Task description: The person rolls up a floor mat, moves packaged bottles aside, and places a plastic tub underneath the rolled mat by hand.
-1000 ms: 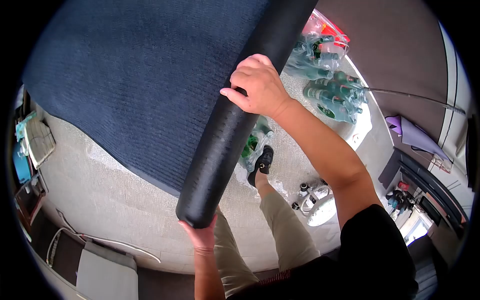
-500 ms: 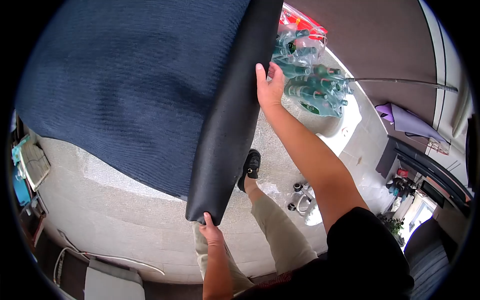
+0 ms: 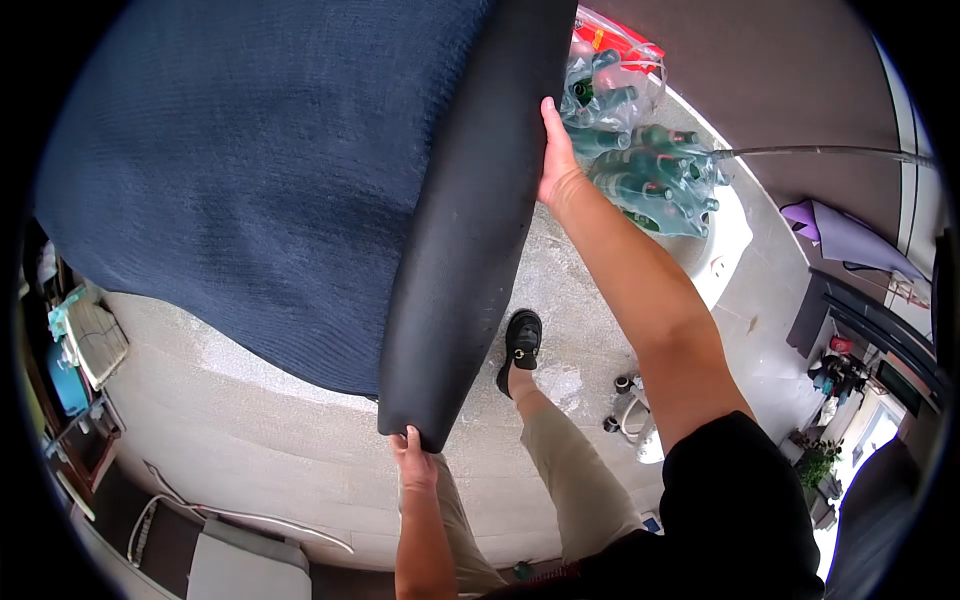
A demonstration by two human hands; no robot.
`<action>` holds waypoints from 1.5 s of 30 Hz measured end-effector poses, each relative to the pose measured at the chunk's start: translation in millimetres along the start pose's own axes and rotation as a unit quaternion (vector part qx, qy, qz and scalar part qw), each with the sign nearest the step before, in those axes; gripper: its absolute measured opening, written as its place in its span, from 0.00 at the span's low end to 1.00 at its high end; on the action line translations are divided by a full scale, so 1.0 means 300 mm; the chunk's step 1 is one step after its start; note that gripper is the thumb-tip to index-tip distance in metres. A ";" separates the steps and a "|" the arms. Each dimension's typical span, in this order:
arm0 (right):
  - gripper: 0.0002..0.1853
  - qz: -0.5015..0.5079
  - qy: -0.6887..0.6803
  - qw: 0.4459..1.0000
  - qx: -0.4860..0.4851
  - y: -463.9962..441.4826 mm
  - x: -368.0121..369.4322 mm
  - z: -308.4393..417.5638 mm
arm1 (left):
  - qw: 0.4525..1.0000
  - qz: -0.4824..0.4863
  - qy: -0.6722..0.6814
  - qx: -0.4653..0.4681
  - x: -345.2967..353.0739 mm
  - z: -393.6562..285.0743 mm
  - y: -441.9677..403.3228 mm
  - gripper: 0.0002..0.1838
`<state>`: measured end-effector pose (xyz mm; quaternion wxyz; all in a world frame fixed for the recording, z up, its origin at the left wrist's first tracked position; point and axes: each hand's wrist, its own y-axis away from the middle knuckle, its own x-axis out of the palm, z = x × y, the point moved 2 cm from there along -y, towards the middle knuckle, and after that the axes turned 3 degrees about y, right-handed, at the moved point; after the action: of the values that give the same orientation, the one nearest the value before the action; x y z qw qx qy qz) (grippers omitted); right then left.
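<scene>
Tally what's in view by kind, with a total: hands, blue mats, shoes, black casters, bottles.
Hands: 2 (left hand, right hand)
Blue mat: 1, partly rolled
Shoe: 1
Black casters: 2
Green bottles: bagged and overlapping, can't count
Total, bottles excluded: 6

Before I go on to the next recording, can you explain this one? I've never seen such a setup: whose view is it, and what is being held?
There is no machine here: a person works with bare hands, and a camera worn on the head looks forward and down. The left hand grips the near end of a black roll. The right hand is at its right edge, fingers mostly hidden. Beside the roll spreads a dark blue ribbed sheet. Green bottles in clear plastic stand or lie beyond, on the right. Below are the pale floor and a black shoe.
</scene>
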<state>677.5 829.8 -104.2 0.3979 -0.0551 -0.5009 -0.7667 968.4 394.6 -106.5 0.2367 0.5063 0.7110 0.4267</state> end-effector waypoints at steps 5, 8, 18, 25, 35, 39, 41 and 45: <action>0.41 -0.020 -0.014 0.997 -0.074 0.155 0.004 0.010 | 0.995 -0.041 -0.036 -0.077 -0.039 -0.047 -0.015 0.21; 0.41 -0.010 -0.028 0.994 -0.101 0.205 0.014 0.005 | 0.988 -0.047 -0.065 -0.133 -0.099 -0.025 -0.057 0.20; 0.41 -0.022 -0.051 0.996 -0.071 0.128 -0.054 -0.039 | 0.984 -0.094 -0.112 -0.105 -0.084 -0.119 -0.003 0.23; 0.42 -0.006 -0.069 0.996 -0.059 0.091 -0.088 -0.059 | 0.826 -0.012 -0.502 0.257 0.054 -0.374 -0.008 0.43; 0.40 -0.008 -0.072 0.995 -0.072 0.138 -0.061 -0.043 | 0.744 0.244 -0.588 0.205 0.969 -0.589 -0.343 0.33; 0.40 0.033 -0.095 0.991 -0.086 0.151 -0.067 -0.052 | 0.844 0.310 -0.427 0.090 1.015 -0.589 -0.271 0.37; 0.40 0.029 -0.099 0.991 -0.085 0.113 -0.119 -0.069 | 0.797 0.268 -0.512 0.177 1.019 -0.544 -0.265 0.37; 0.42 -0.001 -0.130 0.989 -0.076 0.062 -0.209 -0.102 | 0.724 0.110 -0.603 0.317 1.104 -0.488 -0.072 0.34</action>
<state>742.2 836.4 -136.0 0.3237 -0.1840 -0.4884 -0.7892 720.3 643.5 -16.5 0.3930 0.7768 0.4513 -0.1959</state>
